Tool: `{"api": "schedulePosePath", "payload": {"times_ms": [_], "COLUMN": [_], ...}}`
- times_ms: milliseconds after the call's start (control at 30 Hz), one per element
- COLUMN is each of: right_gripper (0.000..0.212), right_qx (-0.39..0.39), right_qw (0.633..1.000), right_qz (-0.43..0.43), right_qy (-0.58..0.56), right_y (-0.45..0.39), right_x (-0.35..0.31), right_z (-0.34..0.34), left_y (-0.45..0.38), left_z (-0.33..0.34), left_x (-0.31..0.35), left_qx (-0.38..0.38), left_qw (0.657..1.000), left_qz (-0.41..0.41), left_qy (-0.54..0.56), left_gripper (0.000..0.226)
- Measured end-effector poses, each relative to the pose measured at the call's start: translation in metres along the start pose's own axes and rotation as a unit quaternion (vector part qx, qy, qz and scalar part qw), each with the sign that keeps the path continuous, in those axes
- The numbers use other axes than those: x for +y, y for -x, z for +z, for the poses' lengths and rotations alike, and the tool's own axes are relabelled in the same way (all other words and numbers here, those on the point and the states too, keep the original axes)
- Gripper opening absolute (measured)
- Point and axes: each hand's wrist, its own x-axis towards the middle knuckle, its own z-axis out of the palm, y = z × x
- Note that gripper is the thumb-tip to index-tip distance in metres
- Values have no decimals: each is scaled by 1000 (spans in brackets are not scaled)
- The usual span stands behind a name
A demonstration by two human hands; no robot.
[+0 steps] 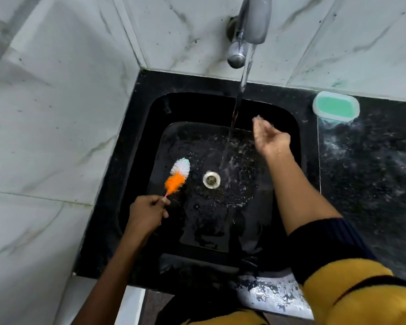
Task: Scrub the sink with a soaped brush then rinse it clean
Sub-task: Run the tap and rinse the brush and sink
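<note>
Black wet sink (136,160), marble walls, left hand (145,214) gripping brush (177,175), right hand (270,137) open

A black speckled stone desk (366,174) fills the corner between pale marbled wall tiles. A black sink (136,174) is sunk into it, its wet floor dotted with droplets around a round metal drain (211,180). At the back right of the desk, against the wall, sits a clear tub with green soap (335,106). The desk's front edge is wet and shiny.
</note>
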Motion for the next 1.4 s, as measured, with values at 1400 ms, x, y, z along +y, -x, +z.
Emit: {"api": "schedulePosePath", "payload": {"times_ms": [1400], "right_gripper": [26], "right_qx": [-190], "right_qw": [866], "right_qz": [164], "right_qy": [433], "right_y": [34], "right_x": [59], "right_z": [7], "left_y": [30], "left_z": [-22], "left_x": [-37], "left_qx": [54], "left_qw": [997], "left_qz": [-35], "left_qy": [32], "left_gripper": [27]}}
